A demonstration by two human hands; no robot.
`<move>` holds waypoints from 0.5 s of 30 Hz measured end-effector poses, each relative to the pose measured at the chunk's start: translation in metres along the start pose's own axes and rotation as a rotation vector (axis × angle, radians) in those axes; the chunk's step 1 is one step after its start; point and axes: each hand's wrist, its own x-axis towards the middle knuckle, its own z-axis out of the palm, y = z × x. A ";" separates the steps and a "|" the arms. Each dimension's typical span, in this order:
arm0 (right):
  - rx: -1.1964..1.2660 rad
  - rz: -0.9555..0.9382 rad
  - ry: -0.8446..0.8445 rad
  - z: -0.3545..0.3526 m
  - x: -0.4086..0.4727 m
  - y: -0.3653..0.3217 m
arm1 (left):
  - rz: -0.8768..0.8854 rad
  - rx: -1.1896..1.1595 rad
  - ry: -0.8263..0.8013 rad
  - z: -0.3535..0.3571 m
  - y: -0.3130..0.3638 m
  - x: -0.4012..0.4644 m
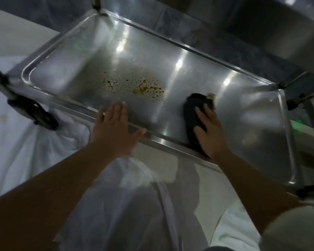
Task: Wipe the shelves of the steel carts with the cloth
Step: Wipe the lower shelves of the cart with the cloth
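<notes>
A steel cart shelf (65,73) with a raised rim fills the middle of the head view. Orange-brown stains and droplets (143,87) lie near its centre. A dark cloth (194,109) lies on the shelf's right half, close to the near rim. My right hand (209,131) presses flat on that cloth with fingers extended. My left hand (114,127) rests open on the near rim, fingers straight and reaching over the shelf surface, thumb along the edge.
An upper steel shelf (297,24) overhangs at the top right. Cart posts stand at the corners, with a dark caster (40,115) at the left. White cloth-like material (22,145) lies on the floor below and to the left. Grey tiled wall is behind.
</notes>
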 end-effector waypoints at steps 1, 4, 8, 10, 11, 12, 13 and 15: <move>-0.003 0.108 0.037 -0.003 -0.001 0.009 | -0.050 0.021 0.014 -0.003 -0.014 0.002; -0.093 0.404 0.090 0.002 0.010 0.008 | -0.209 0.074 -0.024 -0.010 -0.052 0.008; -0.172 0.470 0.054 0.026 0.030 -0.050 | -0.262 -0.041 -0.040 -0.010 -0.059 0.007; -0.193 0.323 0.028 0.046 0.036 -0.093 | -0.256 -0.054 -0.034 -0.009 -0.057 0.007; -0.179 0.239 0.010 0.057 0.038 -0.116 | -0.254 -0.054 -0.041 -0.010 -0.058 0.008; -0.145 0.166 -0.010 0.068 0.038 -0.137 | -0.252 -0.051 -0.058 -0.011 -0.058 0.008; -0.107 0.105 -0.029 0.076 0.037 -0.154 | -0.242 -0.043 -0.077 -0.013 -0.060 0.009; -0.050 0.013 -0.061 0.083 0.034 -0.167 | -0.202 -0.013 -0.081 -0.017 -0.069 0.010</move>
